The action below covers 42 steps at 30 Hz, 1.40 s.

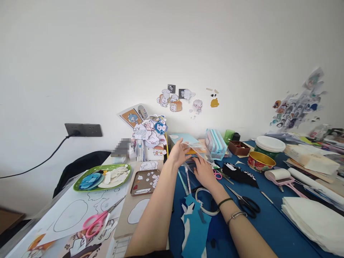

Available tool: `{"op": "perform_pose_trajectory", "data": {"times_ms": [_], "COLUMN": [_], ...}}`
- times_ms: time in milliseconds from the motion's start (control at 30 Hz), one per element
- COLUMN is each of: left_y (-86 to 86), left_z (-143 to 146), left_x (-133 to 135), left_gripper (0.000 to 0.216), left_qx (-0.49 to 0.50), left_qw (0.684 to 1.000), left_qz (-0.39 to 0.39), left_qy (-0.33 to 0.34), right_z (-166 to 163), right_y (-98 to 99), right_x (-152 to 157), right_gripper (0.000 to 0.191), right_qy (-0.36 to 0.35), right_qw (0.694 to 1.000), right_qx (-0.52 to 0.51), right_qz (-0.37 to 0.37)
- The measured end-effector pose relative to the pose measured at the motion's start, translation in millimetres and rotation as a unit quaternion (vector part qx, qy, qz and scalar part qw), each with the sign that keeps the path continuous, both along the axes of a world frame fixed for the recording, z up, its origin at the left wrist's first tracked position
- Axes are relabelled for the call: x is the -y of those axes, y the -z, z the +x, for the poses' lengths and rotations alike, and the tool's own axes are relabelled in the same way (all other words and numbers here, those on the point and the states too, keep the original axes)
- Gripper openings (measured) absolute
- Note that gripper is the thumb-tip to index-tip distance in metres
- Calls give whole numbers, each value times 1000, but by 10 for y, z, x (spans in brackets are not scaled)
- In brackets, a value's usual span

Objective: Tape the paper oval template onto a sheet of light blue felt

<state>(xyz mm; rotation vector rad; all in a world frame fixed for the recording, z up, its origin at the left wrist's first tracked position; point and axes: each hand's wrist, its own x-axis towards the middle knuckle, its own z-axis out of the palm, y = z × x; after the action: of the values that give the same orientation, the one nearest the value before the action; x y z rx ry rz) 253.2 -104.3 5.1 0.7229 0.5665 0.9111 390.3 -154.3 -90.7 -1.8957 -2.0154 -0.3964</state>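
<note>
At the back of the blue table, my left hand [177, 154] has its fingers closed on the edge of a clear plastic sheet or bag [205, 153], lifted at a slant. My right hand [203, 172] is just below and right of it, fingers stretched forward under the plastic. What its fingertips touch is hidden. Behind the hands lies a pale blue folder or box [188, 137]. Closer to me are two thin pens [188, 179], a roll of clear tape [199, 197] and cut pieces of blue paper or felt [197, 225]. Black scissors [248, 206] lie right of my right forearm.
On the left are a green tray [76, 187] of cut pieces, pink scissors [94, 224] and a brown tray [132, 190]. A striped pouch [216, 143], a gold-rimmed tin [260, 163], a lint roller [279, 175] and white sheets [311, 218] stand or lie on the right.
</note>
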Motion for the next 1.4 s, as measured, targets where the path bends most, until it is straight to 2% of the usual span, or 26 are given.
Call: {"op": "perform_pose_trajectory", "data": {"times_ms": [200,500,567,733,833,1000,1200,1400], "left_y": [-14,-30,-23,-22,-38,-63,-53,-22], "left_z": [-14,-43,-33,16,32,0,-52,-47], "left_x": [11,34,24,-12,-17,3,38,27], "left_gripper": [34,31,32,30,31,33,27,30], "left_qx": [-35,-101,-100,-90,-86,-104,-182,-238], "left_qw": [999,994,995,996,995,993,983,971], "left_qz": [12,0,-1,5,14,24,20,19], "left_qy": [12,30,23,-28,-41,-39,-13,-6], "right_z": [10,9,7,-14,-28,-32,-31,-22], "right_y": [46,63,33,-44,-40,-17,-20,-3], "right_x": [-20,-20,-11,18,22,14,14,3], "right_gripper": [57,60,56,32,30,43,46,46], "right_qy": [9,2,2,7,-1,4,5,13], "right_qw": [1000,999,998,997,997,997,999,999], "right_qx": [16,26,24,13,17,15,6,-16], "right_qz": [7,35,49,82,79,72,47,25]}}
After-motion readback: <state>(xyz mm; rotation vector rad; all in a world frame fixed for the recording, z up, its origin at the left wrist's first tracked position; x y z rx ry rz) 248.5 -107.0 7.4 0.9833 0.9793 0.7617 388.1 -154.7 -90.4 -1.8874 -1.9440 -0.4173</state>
